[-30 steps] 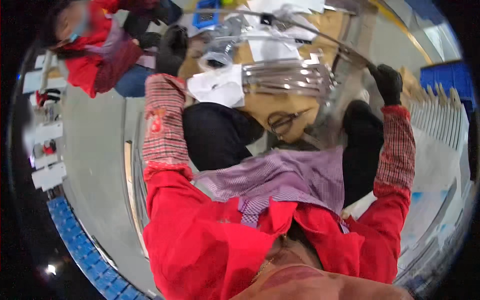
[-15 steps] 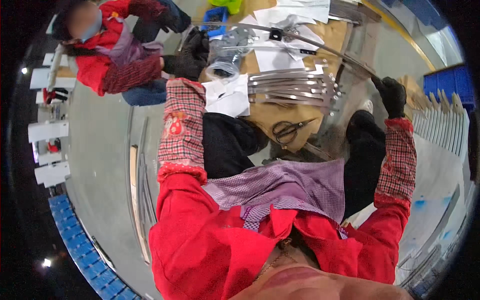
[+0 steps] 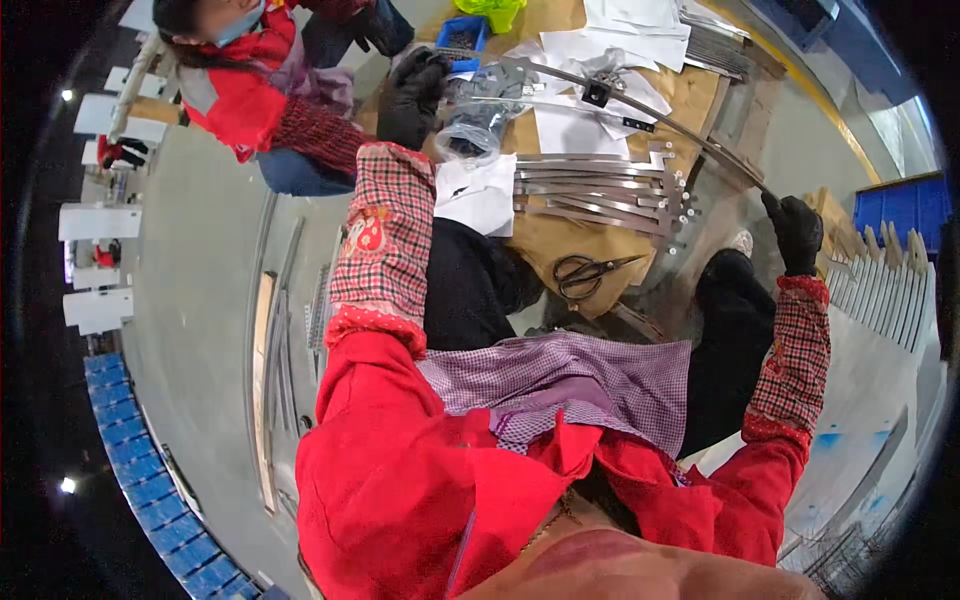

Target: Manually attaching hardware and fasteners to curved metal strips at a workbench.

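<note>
A long, thin metal strip (image 3: 690, 128) slants across the work area. Its near right end is pinched in my right hand (image 3: 796, 232), in a black glove. My left hand (image 3: 412, 102), also gloved in black, has its fingers curled at the strip's far left end; the exact grip is partly hidden. A small black block (image 3: 597, 93) sits around the strip's middle. Below it lies a thinner rod with a black piece (image 3: 637, 125) at its right end. Beside my left hand is a clear plastic bag (image 3: 470, 132) with dark contents.
A bundle of flat metal strips (image 3: 590, 185) and black-handled scissors (image 3: 582, 277) lie on brown cardboard (image 3: 540, 235). White papers, a blue bin (image 3: 462, 38) and pale upright slats (image 3: 880, 290) surround it. A co-worker (image 3: 262, 100) in red sits close at far left.
Both hands and the strip have shifted slightly right in view; my right hand also sits a little lower. The co-worker's far hand has moved right. The whole view has shifted somewhat.
</note>
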The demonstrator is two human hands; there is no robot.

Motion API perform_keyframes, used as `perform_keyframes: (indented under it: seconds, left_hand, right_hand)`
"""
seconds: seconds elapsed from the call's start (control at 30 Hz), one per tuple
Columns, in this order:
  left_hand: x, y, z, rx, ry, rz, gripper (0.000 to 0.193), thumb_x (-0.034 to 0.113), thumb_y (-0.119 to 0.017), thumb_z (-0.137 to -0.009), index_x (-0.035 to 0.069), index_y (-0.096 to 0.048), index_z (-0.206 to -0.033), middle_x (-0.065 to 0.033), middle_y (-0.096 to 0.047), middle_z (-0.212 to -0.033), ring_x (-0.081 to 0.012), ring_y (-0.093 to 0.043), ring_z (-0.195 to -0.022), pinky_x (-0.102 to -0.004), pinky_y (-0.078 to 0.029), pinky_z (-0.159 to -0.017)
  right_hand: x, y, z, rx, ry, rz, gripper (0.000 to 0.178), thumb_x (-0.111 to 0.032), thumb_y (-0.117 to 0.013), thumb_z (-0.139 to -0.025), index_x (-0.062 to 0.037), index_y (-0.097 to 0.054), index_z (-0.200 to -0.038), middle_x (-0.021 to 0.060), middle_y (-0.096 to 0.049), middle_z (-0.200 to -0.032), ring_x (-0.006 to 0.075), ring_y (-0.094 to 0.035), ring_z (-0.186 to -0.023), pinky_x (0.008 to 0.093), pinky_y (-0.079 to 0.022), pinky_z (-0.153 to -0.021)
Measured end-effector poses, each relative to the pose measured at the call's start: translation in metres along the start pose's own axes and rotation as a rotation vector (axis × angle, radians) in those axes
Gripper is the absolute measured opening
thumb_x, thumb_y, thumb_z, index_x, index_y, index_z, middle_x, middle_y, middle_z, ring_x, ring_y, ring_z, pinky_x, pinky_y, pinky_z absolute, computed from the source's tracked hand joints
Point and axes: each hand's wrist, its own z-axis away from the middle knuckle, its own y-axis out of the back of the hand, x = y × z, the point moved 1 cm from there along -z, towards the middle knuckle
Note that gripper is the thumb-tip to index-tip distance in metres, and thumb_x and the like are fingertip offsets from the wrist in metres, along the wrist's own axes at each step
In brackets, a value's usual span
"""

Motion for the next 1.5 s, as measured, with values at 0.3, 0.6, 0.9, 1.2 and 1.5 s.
perform_keyframes:
  seconds: [0.3, 0.6, 0.9, 1.2, 1.5]
  left_hand:
    - [0.007, -0.019, 0.010, 0.110, -0.058, -0.034, 0.031, -0.003, -0.062, -0.078, 0.003, -0.055, -0.108, -0.0076, -0.064, -0.098, -0.0155, -0.062, -0.080, -0.0211, -0.050, -0.066]
    - [0.011, -0.015, 0.007, 0.093, -0.095, -0.049, 0.029, -0.007, -0.061, -0.077, 0.005, -0.056, -0.103, -0.0057, -0.064, -0.094, -0.0155, -0.062, -0.080, -0.0199, -0.050, -0.063]
    - [0.008, -0.018, 0.005, 0.135, -0.055, 0.031, 0.030, -0.006, -0.061, -0.077, 0.007, -0.055, -0.103, -0.0052, -0.062, -0.094, -0.0147, -0.062, -0.074, -0.0192, -0.049, -0.060]
    - [0.009, -0.023, 0.009, -0.005, -0.052, 0.189, 0.029, -0.004, -0.054, -0.084, 0.010, -0.055, -0.110, -0.0017, -0.060, -0.106, -0.0133, -0.059, -0.091, -0.0171, -0.047, -0.064]
    - [0.010, -0.050, 0.011, 0.186, -0.067, 0.204, 0.028, -0.005, -0.059, -0.080, 0.008, -0.053, -0.104, -0.0054, -0.062, -0.095, -0.0089, -0.057, -0.067, -0.0154, -0.045, -0.052]
  right_hand:
    - [-0.006, 0.010, 0.001, 0.054, 0.023, -0.080, 0.045, -0.037, -0.064, -0.079, -0.0060, -0.047, -0.051, 0.0084, -0.041, -0.045, 0.0254, -0.037, -0.040, 0.0366, -0.033, -0.041]
    - [-0.008, 0.016, 0.000, -0.005, 0.017, -0.099, 0.047, -0.042, -0.059, -0.081, -0.0054, -0.049, -0.052, 0.0090, -0.045, -0.048, 0.0270, -0.041, -0.043, 0.0380, -0.034, -0.044]
    - [-0.012, 0.020, -0.002, -0.164, -0.128, 0.007, 0.055, -0.052, -0.051, -0.082, -0.0044, -0.054, -0.055, 0.0104, -0.053, -0.053, 0.0292, -0.050, -0.049, 0.0378, -0.039, -0.048]
    - [-0.017, 0.028, -0.003, -0.096, -0.105, -0.066, 0.051, -0.048, -0.057, -0.080, -0.0036, -0.053, -0.054, 0.0106, -0.050, -0.049, 0.0291, -0.045, -0.044, 0.0377, -0.038, -0.045]
    - [-0.018, 0.032, 0.003, 0.016, -0.140, -0.185, 0.049, -0.047, -0.061, -0.077, -0.0054, -0.053, -0.052, 0.0095, -0.050, -0.048, 0.0274, -0.043, -0.042, 0.0364, -0.037, -0.044]
